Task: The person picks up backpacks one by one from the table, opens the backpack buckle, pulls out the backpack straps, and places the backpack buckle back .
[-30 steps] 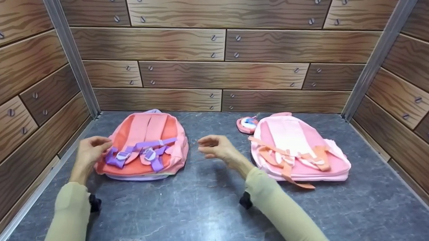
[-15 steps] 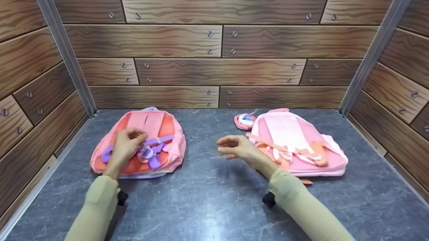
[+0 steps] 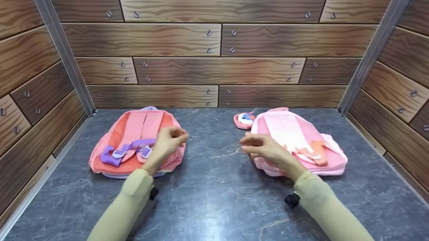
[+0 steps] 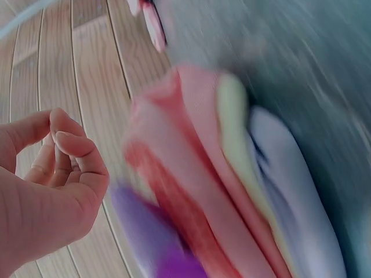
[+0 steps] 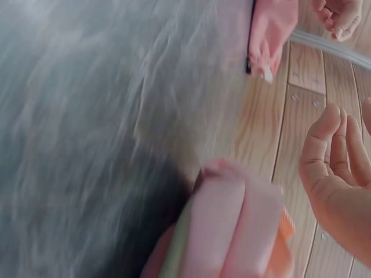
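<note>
A coral-pink backpack (image 3: 134,127) lies straps-up on the left side in the head view, its purple webbing and buckles (image 3: 119,154) facing up. My left hand (image 3: 167,141) hovers over its right side, fingers loosely bent around nothing. On the right lies a light pink backpack (image 3: 289,126) with orange webbing (image 3: 319,152), also straps-up. Over its left edge is my right hand (image 3: 269,147), holding nothing, fingers loosely bent; it hides part of the orange webbing. In the left wrist view, the left hand (image 4: 52,202) appears beside the coral backpack (image 4: 197,145), with thumb and fingertips close together.
A small round pink pouch (image 3: 243,120) with a white and blue picture sits behind the light pink backpack's left side. The dark grey marbled table (image 3: 210,192) runs between the bags. Wood-plank walls (image 3: 212,70) enclose the back and both sides.
Both hands have moved to the right: the left from the coral backpack's left edge across to its right side, the right from between the bags to over the light pink one. Both backpacks stay put.
</note>
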A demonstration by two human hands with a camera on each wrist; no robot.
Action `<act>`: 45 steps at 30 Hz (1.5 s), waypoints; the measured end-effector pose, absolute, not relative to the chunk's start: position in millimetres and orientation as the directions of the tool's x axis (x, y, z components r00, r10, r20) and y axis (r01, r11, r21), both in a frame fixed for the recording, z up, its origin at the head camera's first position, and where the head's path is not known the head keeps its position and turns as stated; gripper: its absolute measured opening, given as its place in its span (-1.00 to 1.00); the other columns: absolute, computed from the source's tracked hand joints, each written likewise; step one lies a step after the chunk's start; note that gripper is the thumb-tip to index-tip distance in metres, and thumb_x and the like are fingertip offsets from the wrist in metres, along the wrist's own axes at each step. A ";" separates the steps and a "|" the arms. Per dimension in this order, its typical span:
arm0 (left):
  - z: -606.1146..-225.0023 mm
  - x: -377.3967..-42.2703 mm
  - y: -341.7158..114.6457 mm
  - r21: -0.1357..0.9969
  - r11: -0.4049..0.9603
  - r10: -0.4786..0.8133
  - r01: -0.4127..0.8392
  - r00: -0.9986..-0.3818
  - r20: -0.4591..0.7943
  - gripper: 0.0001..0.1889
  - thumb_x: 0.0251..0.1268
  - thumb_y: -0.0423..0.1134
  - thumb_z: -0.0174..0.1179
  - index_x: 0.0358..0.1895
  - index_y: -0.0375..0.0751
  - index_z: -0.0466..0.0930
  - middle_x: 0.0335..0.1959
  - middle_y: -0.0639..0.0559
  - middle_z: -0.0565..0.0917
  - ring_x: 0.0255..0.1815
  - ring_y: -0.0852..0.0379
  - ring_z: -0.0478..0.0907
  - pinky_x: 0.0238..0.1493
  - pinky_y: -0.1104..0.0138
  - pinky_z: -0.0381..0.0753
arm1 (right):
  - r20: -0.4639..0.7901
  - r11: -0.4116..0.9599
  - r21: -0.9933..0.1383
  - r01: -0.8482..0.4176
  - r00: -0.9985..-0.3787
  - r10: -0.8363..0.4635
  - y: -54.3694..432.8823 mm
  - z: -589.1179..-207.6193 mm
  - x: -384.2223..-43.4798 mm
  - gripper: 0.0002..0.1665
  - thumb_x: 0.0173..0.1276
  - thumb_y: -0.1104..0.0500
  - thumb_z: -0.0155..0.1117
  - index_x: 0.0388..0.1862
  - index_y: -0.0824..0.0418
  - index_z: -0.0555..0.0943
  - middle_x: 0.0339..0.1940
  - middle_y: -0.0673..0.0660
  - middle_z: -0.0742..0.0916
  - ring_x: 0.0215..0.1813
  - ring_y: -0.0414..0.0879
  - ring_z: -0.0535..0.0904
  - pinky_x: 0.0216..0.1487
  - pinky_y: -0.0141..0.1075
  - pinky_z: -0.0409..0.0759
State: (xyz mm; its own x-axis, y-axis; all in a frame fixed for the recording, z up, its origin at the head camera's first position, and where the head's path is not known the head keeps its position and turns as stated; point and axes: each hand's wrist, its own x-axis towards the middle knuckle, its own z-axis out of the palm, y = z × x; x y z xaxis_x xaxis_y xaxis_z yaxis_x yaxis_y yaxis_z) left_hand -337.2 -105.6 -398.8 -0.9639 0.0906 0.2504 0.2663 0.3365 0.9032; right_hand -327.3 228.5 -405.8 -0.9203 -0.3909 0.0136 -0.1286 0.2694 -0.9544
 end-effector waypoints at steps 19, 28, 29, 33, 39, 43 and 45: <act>-417.4 -349.0 -21.4 0.908 0.324 0.342 0.264 -0.928 0.148 -0.85 0.23 -0.34 0.26 -0.19 -0.32 0.69 -0.32 -0.36 0.70 -0.53 0.20 0.56 -0.56 0.43 0.44 | -0.017 0.187 -0.981 -0.051 -0.938 -0.345 297.7 -403.2 -327.4 -0.48 0.33 0.20 0.34 0.20 0.41 0.49 -0.11 0.16 0.76 -0.34 -0.21 0.62 -0.38 -0.44 0.58; -421.0 -350.3 14.9 0.917 0.333 0.378 0.217 -0.922 0.081 -0.87 0.20 -0.38 0.28 -0.22 -0.34 0.68 -0.53 0.07 0.62 -0.54 0.17 0.55 -0.50 0.39 0.50 | 0.014 0.303 -0.949 -0.089 -0.970 -0.241 335.4 -398.6 -326.6 -0.43 0.32 0.13 0.36 0.21 0.40 0.48 -0.11 -0.07 0.69 -0.13 -0.22 0.58 -0.11 -0.37 0.60; -421.4 -349.8 18.9 0.918 0.337 0.380 0.211 -0.922 0.073 -0.87 0.19 -0.39 0.29 -0.22 -0.35 0.68 -0.52 0.07 0.62 -0.51 0.11 0.59 -0.47 0.35 0.54 | 0.015 0.332 -0.939 -0.094 -0.972 -0.233 340.8 -397.7 -326.5 -0.40 0.32 0.11 0.36 0.22 0.42 0.47 -0.11 -0.08 0.68 -0.12 -0.21 0.58 -0.11 -0.36 0.61; -423.6 -347.5 36.0 0.925 0.339 0.377 0.171 -0.926 0.033 -0.82 0.15 -0.42 0.31 -0.17 -0.37 0.67 -0.44 -0.02 0.66 -0.38 -0.01 0.65 -0.29 0.20 0.67 | 0.013 0.437 -0.892 -0.116 -0.973 -0.231 365.7 -393.0 -324.3 -0.38 0.31 0.08 0.37 0.21 0.46 0.49 -0.11 -0.08 0.71 -0.12 -0.27 0.59 -0.08 -0.35 0.60; -428.6 -344.7 54.9 0.932 0.328 0.402 0.153 -0.915 0.009 -0.68 0.12 -0.38 0.36 -0.02 -0.32 0.64 -0.32 -0.08 0.70 -0.46 0.16 0.56 -0.46 0.37 0.57 | 0.016 0.456 -0.878 -0.142 -0.963 -0.270 399.9 -391.0 -320.1 -0.44 0.33 0.22 0.33 0.19 0.56 0.47 -0.10 -0.07 0.74 -0.08 -0.34 0.60 -0.05 -0.43 0.58; -429.6 -341.5 62.6 0.950 0.283 0.405 0.131 -0.914 0.006 -0.66 0.14 -0.41 0.34 0.02 -0.28 0.62 -0.29 -0.10 0.69 -0.44 0.10 0.57 -0.49 0.41 0.53 | 0.015 0.435 -0.892 -0.124 -0.969 -0.247 415.9 -394.8 -320.6 -0.47 0.33 0.27 0.31 0.19 0.54 0.47 -0.11 -0.10 0.74 -0.08 -0.35 0.60 -0.04 -0.46 0.57; -429.6 -339.9 66.2 0.958 0.259 0.399 0.119 -0.917 0.006 -0.65 0.14 -0.43 0.32 0.04 -0.27 0.60 -0.26 -0.13 0.68 -0.42 0.07 0.57 -0.45 0.37 0.56 | 0.017 0.430 -0.894 -0.121 -0.971 -0.238 422.5 -397.3 -321.4 -0.49 0.33 0.25 0.32 0.19 0.50 0.49 -0.10 -0.12 0.73 -0.08 -0.34 0.59 -0.04 -0.46 0.57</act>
